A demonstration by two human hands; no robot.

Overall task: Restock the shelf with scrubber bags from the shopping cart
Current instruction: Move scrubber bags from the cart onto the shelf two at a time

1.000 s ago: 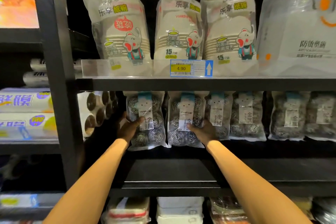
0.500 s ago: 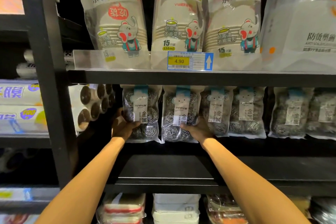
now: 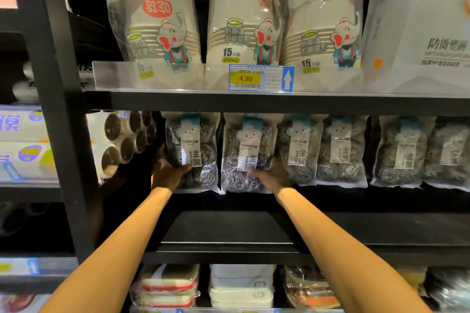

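Observation:
Several clear bags of metal scrubbers hang in a row under the upper shelf. My left hand [image 3: 167, 173] grips the lower left side of the leftmost scrubber bag [image 3: 194, 140], thumb across its front. My right hand [image 3: 269, 176] holds the bottom of the second scrubber bag [image 3: 250, 145], thumb on its front. More scrubber bags [image 3: 340, 150] hang to the right, untouched. The black shelf board [image 3: 229, 231] below them is dark. The shopping cart is out of view.
Packs of paper bowls [image 3: 244, 23] stand on the upper shelf behind a price tag [image 3: 259, 79]. A black upright post [image 3: 58, 109] stands at left, with rolls [image 3: 127, 140] beside it. Sponge packs [image 3: 173, 287] sit on the lowest shelf.
The view has come closer to the shelf. Both hands stay on the two leftmost bags, which have settled slightly further back in the row.

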